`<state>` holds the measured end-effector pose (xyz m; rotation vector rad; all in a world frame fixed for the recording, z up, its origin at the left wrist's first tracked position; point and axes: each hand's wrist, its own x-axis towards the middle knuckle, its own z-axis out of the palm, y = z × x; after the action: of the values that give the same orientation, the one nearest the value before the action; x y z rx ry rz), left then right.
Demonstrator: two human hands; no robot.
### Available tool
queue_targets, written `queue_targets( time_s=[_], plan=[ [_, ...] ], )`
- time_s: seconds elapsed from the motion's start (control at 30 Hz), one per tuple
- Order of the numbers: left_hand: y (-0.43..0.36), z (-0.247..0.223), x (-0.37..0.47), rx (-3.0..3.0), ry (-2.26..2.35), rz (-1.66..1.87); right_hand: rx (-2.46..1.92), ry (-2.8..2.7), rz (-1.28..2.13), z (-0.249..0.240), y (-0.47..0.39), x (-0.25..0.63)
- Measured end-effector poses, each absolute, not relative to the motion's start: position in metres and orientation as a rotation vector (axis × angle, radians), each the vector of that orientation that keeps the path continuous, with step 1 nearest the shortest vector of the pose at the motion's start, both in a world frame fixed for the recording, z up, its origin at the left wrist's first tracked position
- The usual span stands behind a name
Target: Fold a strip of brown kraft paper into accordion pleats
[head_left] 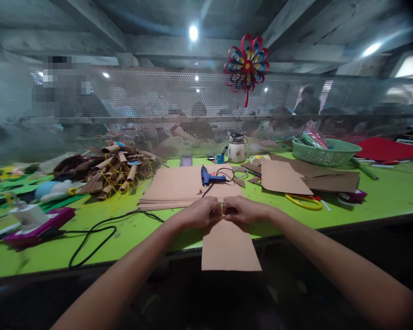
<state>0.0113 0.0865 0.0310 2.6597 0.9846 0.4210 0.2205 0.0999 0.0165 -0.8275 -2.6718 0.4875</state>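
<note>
A tan sheet of cardboard (229, 250) reaches over the table's front edge, its near half sticking out past it. Both of my hands grip its far end close together: my left hand (206, 211) with curled fingers, my right hand (242, 209) pinching right beside it. The fingertips partly hide that end of the sheet. Just beyond my hands lies a stack of tan cardboard sheets (172, 185). On the stack rests a blue glue gun (211, 177) with a dark cord, and small brown scraps lie near it.
Left are a purple power strip (37, 229), a black cable (113, 224) and a heap of brown paper rolls (120, 172) with yellow string. Right are more cardboard (284, 176), a yellow ring (304, 205) and a green basket (325, 153). A white jar (237, 151) stands behind, before a mesh partition (141, 101).
</note>
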Motion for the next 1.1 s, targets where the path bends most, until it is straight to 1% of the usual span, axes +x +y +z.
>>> queue_targets(
  time_s=[0.3,0.47,0.77,0.97,1.1],
  plan=[
    [0.078,0.032,0.013,2.819,1.016,0.341,-0.733,-2.797,0.364,0.024,0.094,0.226],
    [0.074,0.031,0.013,2.895,1.018,0.383,-0.68,-2.758,0.263,0.018,0.089,0.233],
    [0.063,0.031,0.003,2.84,0.964,0.454,-0.795,-2.636,0.267,0.008,0.077,0.254],
    [0.051,0.029,-0.003,2.944,0.939,0.516,-0.798,-2.654,0.26,0.008,0.078,0.257],
    [0.05,0.029,-0.005,2.998,0.914,0.497,-0.746,-2.664,0.169,0.009,0.073,0.257]
  ],
)
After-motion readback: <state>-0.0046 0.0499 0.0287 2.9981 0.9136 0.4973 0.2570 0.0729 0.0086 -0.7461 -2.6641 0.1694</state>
